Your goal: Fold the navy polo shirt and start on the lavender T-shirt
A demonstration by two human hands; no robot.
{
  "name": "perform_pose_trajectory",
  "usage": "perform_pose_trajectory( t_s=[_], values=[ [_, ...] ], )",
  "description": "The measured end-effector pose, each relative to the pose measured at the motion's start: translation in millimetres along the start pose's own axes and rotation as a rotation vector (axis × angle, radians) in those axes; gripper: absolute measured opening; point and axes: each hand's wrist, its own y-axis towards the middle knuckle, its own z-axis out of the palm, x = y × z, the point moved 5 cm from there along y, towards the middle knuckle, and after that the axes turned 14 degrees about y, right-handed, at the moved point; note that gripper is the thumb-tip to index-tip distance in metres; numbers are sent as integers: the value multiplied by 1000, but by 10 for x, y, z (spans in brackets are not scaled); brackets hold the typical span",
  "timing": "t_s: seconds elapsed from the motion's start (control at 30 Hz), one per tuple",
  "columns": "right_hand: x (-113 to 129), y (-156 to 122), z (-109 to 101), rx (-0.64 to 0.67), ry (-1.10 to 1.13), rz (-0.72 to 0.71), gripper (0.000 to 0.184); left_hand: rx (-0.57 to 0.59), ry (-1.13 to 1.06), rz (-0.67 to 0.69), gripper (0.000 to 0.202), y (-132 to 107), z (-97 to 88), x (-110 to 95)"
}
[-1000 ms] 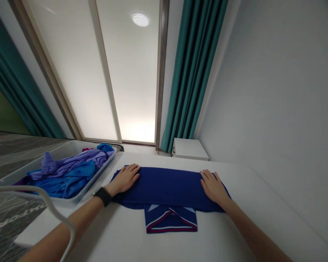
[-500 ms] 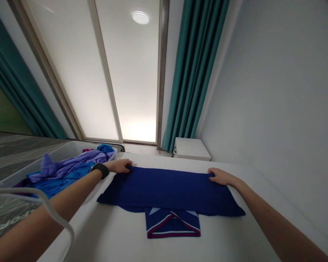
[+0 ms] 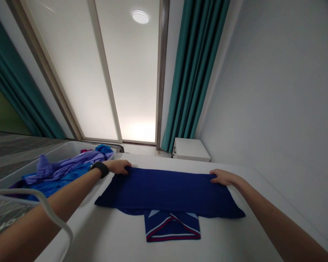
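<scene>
A dark blue polo shirt [image 3: 169,193] lies folded into a wide band on the white table [image 3: 120,240], its collar with red and white stripes pointing toward me. My left hand [image 3: 119,166], with a black watch on the wrist, pinches the shirt's far left corner. My right hand [image 3: 222,177] grips the far right corner. Both hands are closed on the far edge of the cloth.
A grey bin [image 3: 68,147] at the left holds several purple and blue garments [image 3: 62,167]. A white cable [image 3: 43,207] loops at the lower left. Beyond the table stand a small white cabinet [image 3: 191,149], teal curtains [image 3: 194,72] and a bright window; a white wall runs along the right.
My hands slid from lying flat on the shirt to its far corners and closed on the edge. The shirt's near corners have spread a little wider.
</scene>
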Motion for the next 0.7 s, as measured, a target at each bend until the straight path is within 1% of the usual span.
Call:
perform_pose_trajectory(
  t_s=[0.13,0.2,0.27,0.33,0.4,0.47,0.5,0.53,0.57,0.6,0.63,0.7],
  values=[
    [58,32,-129,-136,-52,-46,13,-126,25,-19,30,18,-127,-10],
    [109,38,-262,-227,-79,-70,12,-214,34,-38,27,10,-238,2],
    [173,18,-446,-322,-101,-92,14,-313,42,-74,27,-22,-388,33],
    [247,-40,-666,-433,-131,-118,17,-452,57,-119,27,-97,-580,68],
    [328,-149,-876,-565,-180,-157,17,-620,73,-158,24,-226,-776,83],
    [398,-298,-999,-691,-231,-220,15,-772,63,-177,21,-388,-899,62],
    [420,-381,-1004,-741,-247,-256,14,-829,47,-177,19,-470,-909,37],
    [428,-465,-962,-777,-253,-291,13,-874,24,-171,18,-549,-875,3],
    [422,-550,-871,-801,-253,-326,13,-909,1,-160,18,-623,-795,-37],
    [399,-635,-735,-819,-251,-348,14,-936,-21,-145,18,-692,-667,-83],
    [361,-718,-556,-823,-245,-363,15,-937,-39,-123,18,-748,-492,-133],
    [263,-864,-101,-765,-231,-385,17,-905,-58,-98,22,-845,-47,-220]
  ],
)
